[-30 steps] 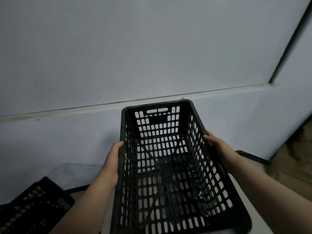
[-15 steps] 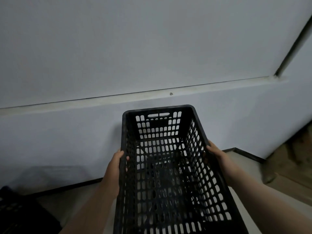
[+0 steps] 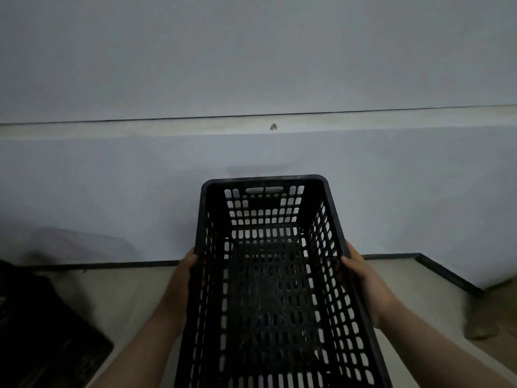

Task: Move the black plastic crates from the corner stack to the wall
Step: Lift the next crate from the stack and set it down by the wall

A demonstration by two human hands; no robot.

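I hold an empty black plastic crate (image 3: 268, 289) with slotted walls in front of me, its short end with a handle slot pointing at the white wall (image 3: 251, 65). My left hand (image 3: 183, 278) grips the crate's left long rim. My right hand (image 3: 363, 278) grips the right long rim. The crate is off the floor and level. Its far end is a short way from the wall; how far I cannot tell. Another black crate (image 3: 42, 331) sits low at the left edge, only partly in view.
A ledge (image 3: 167, 127) runs across the wall at mid height. A dark skirting strip (image 3: 112, 265) lines the wall's foot and bends toward me at the right (image 3: 447, 275). Pale floor (image 3: 126, 298) lies between the two crates. A brownish patch (image 3: 481, 323) shows at the far right.
The view has swung so the wall faces me squarely. The crate has lowered in the frame and the floor and skirting show more. Both hands keep their grip.
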